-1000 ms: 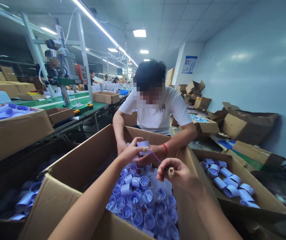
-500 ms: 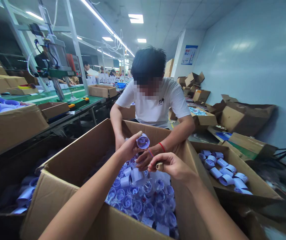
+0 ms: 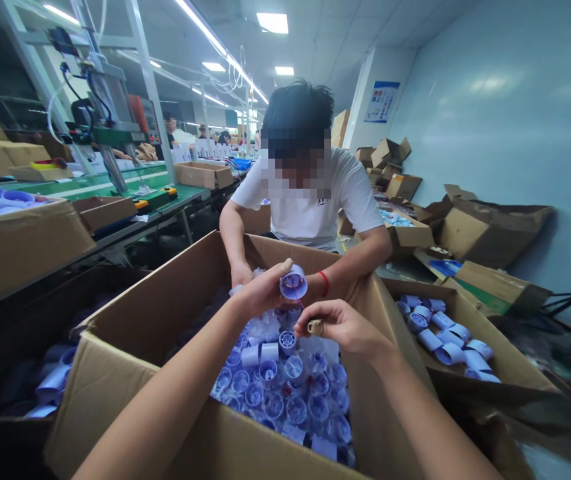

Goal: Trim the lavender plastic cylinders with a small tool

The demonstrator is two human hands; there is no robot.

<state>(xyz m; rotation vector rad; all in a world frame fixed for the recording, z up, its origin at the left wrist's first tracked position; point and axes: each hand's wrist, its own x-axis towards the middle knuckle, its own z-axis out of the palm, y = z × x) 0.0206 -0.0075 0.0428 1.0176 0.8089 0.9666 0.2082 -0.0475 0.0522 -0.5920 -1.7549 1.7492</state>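
Note:
My left hand [image 3: 264, 291] grips a white round plastic housing [image 3: 293, 283] by its side, the open end turned toward me. Thin red and blue wires [image 3: 300, 301] run from inside it down to my right hand [image 3: 338, 325]. The fingers of my right hand are pinched around the wires' lower end, which is hidden. A brownish covering [image 3: 316, 327] shows at one of its fingertips. Both hands are above a large cardboard box [image 3: 110, 380] holding many similar round housings [image 3: 296, 409], some in clear plastic wrap.
Across the box a person in a white shirt [image 3: 305, 213] leans in with both arms over it. A second box [image 3: 525, 373] with white cylinders stands at right. To the left are a press machine [image 3: 115, 100], a green workbench [image 3: 85, 189] and another box of parts [image 3: 20, 247].
The housing in my left hand has shifted slightly right and down, closer to my right hand. The other person's hand has moved back from beneath the wires, behind my left hand.

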